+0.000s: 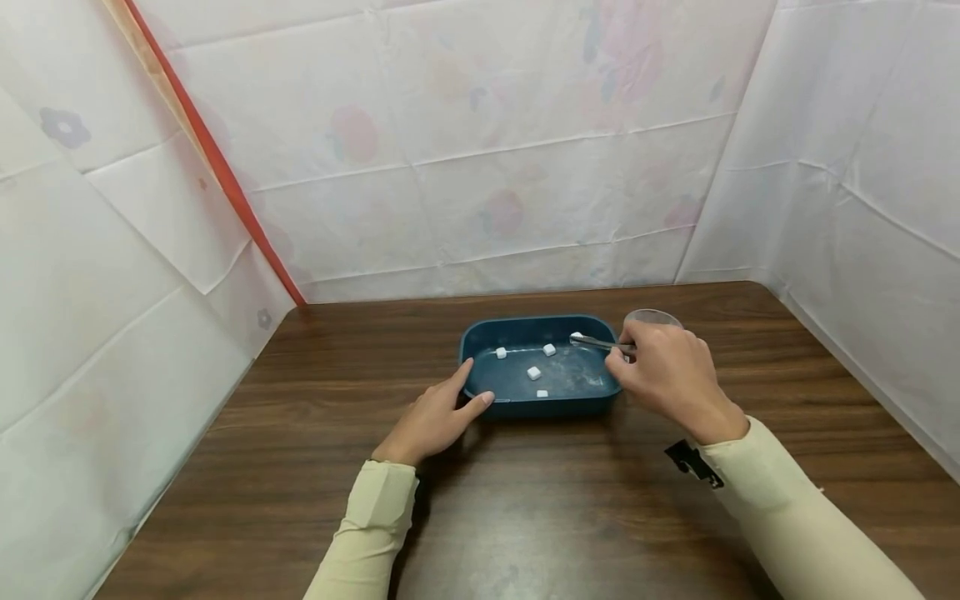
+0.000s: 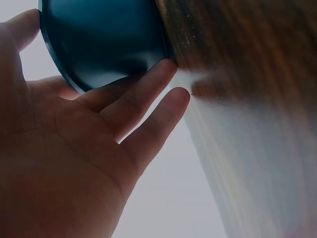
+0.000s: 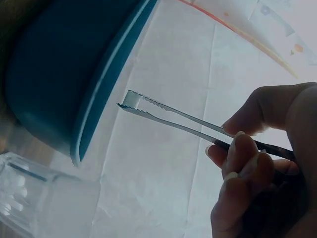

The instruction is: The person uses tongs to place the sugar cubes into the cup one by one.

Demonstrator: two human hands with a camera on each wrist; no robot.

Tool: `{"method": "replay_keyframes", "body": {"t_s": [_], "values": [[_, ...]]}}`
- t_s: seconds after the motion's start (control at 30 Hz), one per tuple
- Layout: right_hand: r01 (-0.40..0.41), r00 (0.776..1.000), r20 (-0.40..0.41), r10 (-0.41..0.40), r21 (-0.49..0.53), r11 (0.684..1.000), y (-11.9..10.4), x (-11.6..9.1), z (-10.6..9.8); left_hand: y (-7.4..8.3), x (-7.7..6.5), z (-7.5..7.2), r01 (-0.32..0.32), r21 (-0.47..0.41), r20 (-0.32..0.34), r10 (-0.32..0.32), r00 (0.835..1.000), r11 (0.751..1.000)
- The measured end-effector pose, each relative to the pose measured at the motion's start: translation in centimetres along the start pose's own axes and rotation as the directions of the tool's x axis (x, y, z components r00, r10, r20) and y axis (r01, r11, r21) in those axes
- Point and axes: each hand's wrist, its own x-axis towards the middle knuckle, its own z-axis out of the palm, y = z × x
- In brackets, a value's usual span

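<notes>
My right hand (image 1: 670, 367) holds metal tweezers (image 3: 173, 116) with serrated tips, thumb on one arm and fingers on the other. A small white cube (image 3: 132, 99) is pinched between the tips, above the right part of a dark blue tray (image 1: 540, 408). Several more white cubes lie on the tray's floor, one of them a cube (image 1: 533, 372) near the middle. At the tray's front left corner rests my left hand (image 1: 433, 421), thumb at the rim and extended fingers against the outer wall (image 2: 109, 44).
A clear cup (image 1: 652, 317) stands just right of the tray, partly hidden behind my right hand. Whitish pieces (image 3: 17, 193) show inside it in the right wrist view. The wooden table (image 1: 337, 358) meets white patterned sheeting (image 1: 450, 208) at the back and sides.
</notes>
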Motion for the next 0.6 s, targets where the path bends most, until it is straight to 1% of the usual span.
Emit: {"method": "replay_keyframes", "body": {"t_s": [0.17,0.27,0.4,0.6], "values": [[0.005,1.0,-0.029,-0.005,-0.001,1.0,0.6,0.1,-0.6,0.0,0.1,0.1,-0.003,0.0,0.003,0.003,1.0,1.0],[-0.008,1.0,-0.018,0.008,-0.014,1.0,0.9,0.1,-1.1,-0.1,0.1,0.1,-0.006,-0.001,0.005,0.006,1.0,1.0],[-0.046,0.999,0.013,0.046,-0.028,0.999,1.2,0.2,-1.6,-0.1,0.0,0.1,-0.011,-0.003,0.005,0.011,1.0,1.0],[-0.078,0.997,0.021,0.079,-0.034,0.996,1.6,0.4,-1.9,-0.1,0.1,0.1,-0.018,-0.007,-0.001,0.018,1.0,1.0]]}}
